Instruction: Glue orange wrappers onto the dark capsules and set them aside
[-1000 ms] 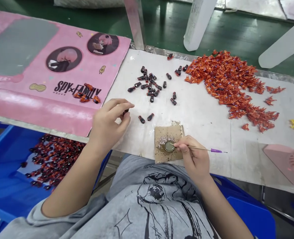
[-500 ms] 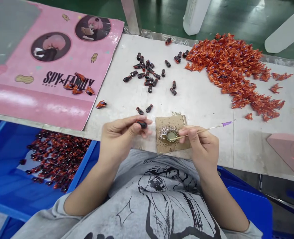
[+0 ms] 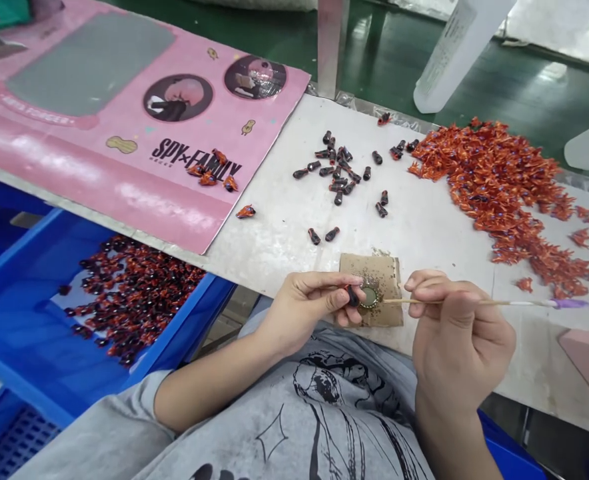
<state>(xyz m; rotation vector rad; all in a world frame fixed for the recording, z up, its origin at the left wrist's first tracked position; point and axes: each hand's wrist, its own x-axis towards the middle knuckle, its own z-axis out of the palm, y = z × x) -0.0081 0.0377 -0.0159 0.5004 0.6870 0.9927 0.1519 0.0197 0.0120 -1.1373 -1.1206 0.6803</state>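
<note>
The left hand pinches a dark piece; the right hand grips a thin stick, with cardboard just left of its fingertips.

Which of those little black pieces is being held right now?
The black piece pinched in the left hand, just left of the round cap. The other black pieces on the white table lie untouched.

Can see a pink printed mat ahead and left of the left hand, a metal post beyond it, two white round-ended objects beyond the right hand, and a partly visible pink object to its right.
</note>
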